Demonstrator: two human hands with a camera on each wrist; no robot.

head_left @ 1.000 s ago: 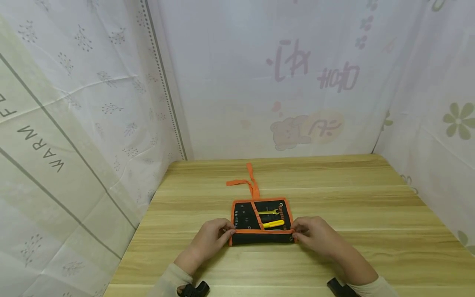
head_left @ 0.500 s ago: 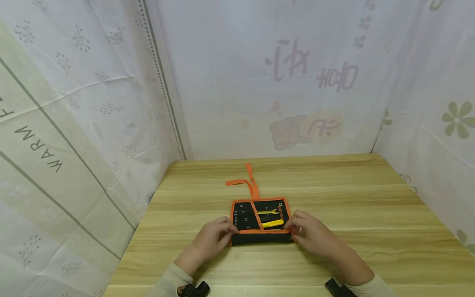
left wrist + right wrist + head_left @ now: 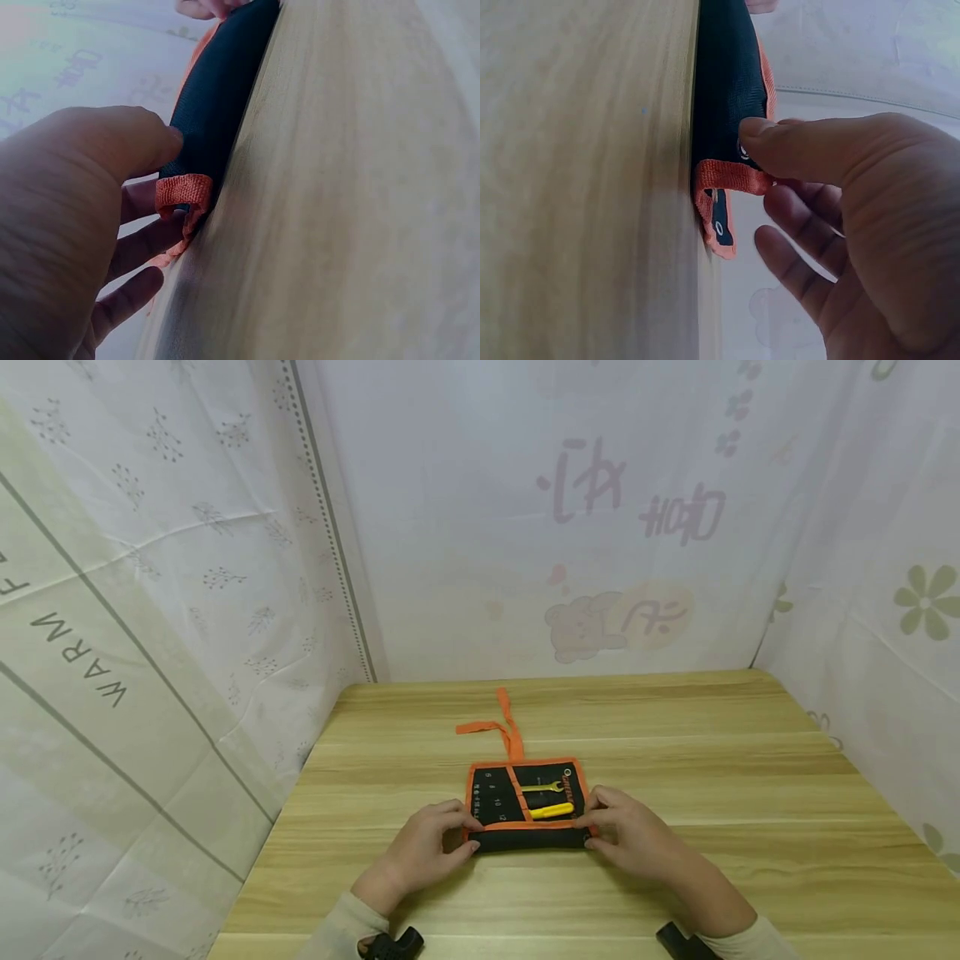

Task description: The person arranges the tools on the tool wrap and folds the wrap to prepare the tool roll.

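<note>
A black tool roll with orange trim lies on the table, its near edge folded over toward the far side. Out of its pocket show the open end of a yellowish wrench and a bright yellow strip-like piece. At the left end of the fold, my left hand pinches the cloth, thumb in front and fingers on top. My right hand pinches the right end likewise. In the left wrist view the thumb presses the black fold; the right wrist view shows the other thumb beside a metal eyelet.
Orange tie straps stretch from the roll's far edge over the wooden table. Printed white cloth hangs behind the table and at both sides. A black wrist device sits at each sleeve.
My right hand has shifted slightly left, its fingers moving onto the fold. My left fingers have moved over the fold's left end, and the thumb has come lower in front. The roll has barely moved.
</note>
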